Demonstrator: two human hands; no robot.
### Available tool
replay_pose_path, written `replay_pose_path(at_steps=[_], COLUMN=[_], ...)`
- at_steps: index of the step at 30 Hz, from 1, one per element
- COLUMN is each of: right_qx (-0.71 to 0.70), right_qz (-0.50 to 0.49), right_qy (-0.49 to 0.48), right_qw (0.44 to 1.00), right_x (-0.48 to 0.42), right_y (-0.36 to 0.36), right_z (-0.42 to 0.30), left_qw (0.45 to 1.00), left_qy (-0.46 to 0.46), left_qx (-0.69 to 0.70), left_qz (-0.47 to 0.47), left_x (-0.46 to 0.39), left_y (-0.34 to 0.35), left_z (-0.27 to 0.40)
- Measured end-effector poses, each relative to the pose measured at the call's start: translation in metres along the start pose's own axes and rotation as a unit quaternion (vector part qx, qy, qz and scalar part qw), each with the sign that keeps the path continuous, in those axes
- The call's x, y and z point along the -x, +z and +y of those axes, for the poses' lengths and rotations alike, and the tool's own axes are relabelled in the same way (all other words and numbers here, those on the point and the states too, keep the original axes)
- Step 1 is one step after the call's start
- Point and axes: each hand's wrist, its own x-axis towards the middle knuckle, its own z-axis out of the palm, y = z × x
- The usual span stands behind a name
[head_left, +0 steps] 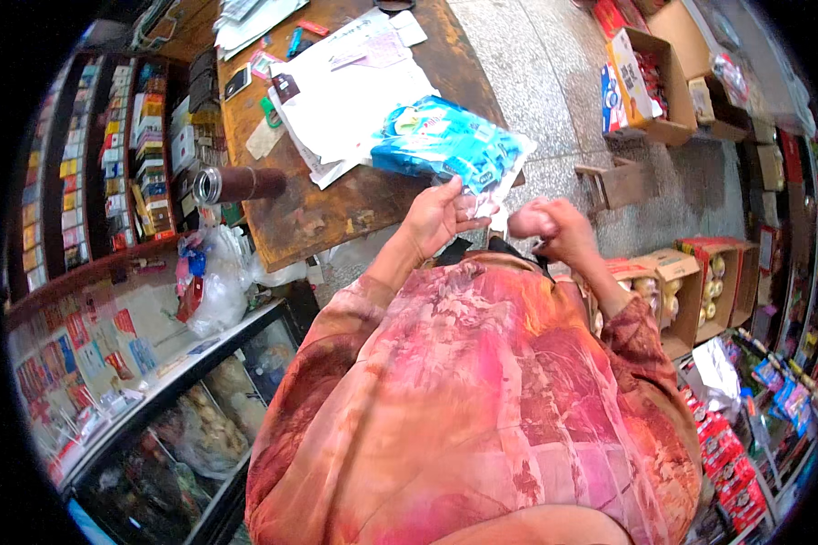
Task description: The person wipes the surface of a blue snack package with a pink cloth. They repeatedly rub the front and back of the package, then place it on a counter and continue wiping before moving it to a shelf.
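A blue plastic packet (453, 143) with a clear edge rests on the near right part of the wooden table, partly over papers. My left hand (440, 214), palm turned up, has the packet's near clear edge between thumb and fingers. A crumpled whitish strip of plastic (499, 218) hangs from that corner, between my two hands. To its right, my right hand (552, 228) is curled and blurred by motion. Whether its fingers hold any plastic cannot be made out. White paper sheets (354, 88) bearing writing spread out behind the packet.
On the wooden table (327, 228) stand a brown flask (249, 185), a phone (238, 82) and green-handled scissors (270, 112). A glass display case (204, 409) is at left, below packed shelves (109, 150). A wooden stool (613, 184) and cardboard boxes (678, 272) occupy the floor at right.
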Motion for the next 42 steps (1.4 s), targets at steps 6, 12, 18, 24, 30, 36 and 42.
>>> replay_pose_path(at_steps=[6,12,18,24,30,36,42], right_qx=[-0.498,-0.644,-0.49,-0.132,-0.268,-0.218,-0.468], right_qz=[0.059,-0.005,0.009,0.124,0.013,0.097,0.199], right_qy=[0.114,0.02,-0.036,-0.245,-0.134,-0.029,-0.04], right_qw=[0.858,0.765,0.871,0.953,0.954,0.971,0.86], right_x=[-0.038,-0.066,-0.091,-0.098,-0.113,-0.127,-0.127], right_y=[-0.05,-0.076,-0.113,-0.132,-0.147,-0.16,-0.162], right_z=[0.012,-0.045,-0.086,-0.132,-0.118,-0.097,-0.12], left_qw=[0.94,0.607,0.429,0.351,0.291,0.277,0.372], left_qy=[0.147,0.24,0.209,0.277,0.271,0.446,0.497], left_qx=[-0.22,-0.716,-0.858,-0.883,-0.895,-0.804,-0.736], left_qz=[0.214,0.249,0.191,0.145,0.203,0.278,0.271], left_x=[0.009,0.05,0.091,0.083,0.082,0.072,0.066], left_y=[-0.033,-0.004,0.051,0.058,0.032,0.027,0.017], left_z=[-0.013,0.051,0.098,0.096,0.092,0.085,0.077])
